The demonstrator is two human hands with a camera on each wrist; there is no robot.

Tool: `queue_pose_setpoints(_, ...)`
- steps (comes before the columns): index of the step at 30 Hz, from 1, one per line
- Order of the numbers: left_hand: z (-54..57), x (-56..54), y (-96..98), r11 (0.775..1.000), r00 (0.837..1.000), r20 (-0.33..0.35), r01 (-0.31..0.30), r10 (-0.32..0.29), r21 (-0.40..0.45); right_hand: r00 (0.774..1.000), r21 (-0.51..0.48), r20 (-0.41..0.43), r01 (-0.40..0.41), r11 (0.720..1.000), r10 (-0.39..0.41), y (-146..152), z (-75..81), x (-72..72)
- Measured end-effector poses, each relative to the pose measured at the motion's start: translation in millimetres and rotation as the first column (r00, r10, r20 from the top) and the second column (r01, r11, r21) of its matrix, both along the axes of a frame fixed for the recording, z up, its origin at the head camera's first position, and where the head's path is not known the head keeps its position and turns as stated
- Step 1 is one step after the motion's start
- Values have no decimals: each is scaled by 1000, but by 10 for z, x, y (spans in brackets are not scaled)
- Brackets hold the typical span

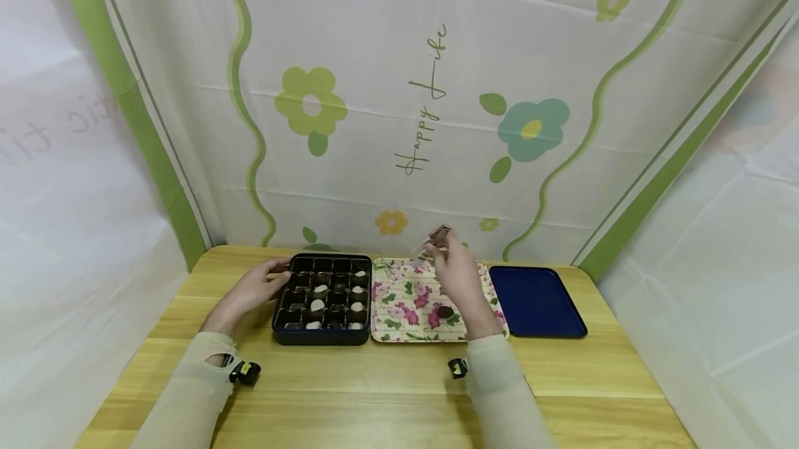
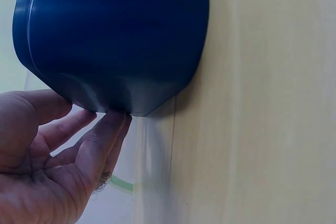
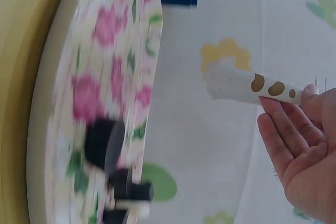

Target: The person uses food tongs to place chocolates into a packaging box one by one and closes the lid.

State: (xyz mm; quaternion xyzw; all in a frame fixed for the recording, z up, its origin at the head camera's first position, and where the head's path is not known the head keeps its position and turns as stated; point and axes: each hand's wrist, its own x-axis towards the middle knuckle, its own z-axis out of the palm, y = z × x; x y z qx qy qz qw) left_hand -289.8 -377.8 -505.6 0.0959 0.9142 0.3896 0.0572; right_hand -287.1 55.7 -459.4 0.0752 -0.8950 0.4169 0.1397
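Note:
A dark blue box divided into compartments stands at the left, some holding white and dark chocolates. My left hand touches its left side; in the left wrist view the fingertips rest against the box wall, not wrapped round it. My right hand is above a flowered tray, pinching small tongs with a pale, brown-spotted handle and a translucent tip. The tip holds no piece that I can make out. A dark chocolate lies on the tray; several more pieces show blurred in the right wrist view.
A flat dark blue lid lies right of the flowered tray. Box, tray and lid stand in a row along the back of the wooden table. A printed curtain hangs just behind, with pale sheets at both sides.

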Motion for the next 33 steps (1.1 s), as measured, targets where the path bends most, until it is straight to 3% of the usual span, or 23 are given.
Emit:
queue_pose_setpoints(4,1,3,1,1000,1000,1,1,-1,0,998,2,28,49,999,-49,263,-5,-10)
queue_pose_setpoints(12,7,12,3,1000,1000,2,0,0,2,993,19,-17,114,993,-113,716,-29,-8)
queue_pose_setpoints(18,11,10,2,1000,1000,5,-1,1,13,988,75,33,147,986,-150,965,-56,11)
queue_pose_setpoints(33,18,10,-1,1000,1000,-8,6,-6,0,965,156,203,134,979,-164,1108,-283,-103)
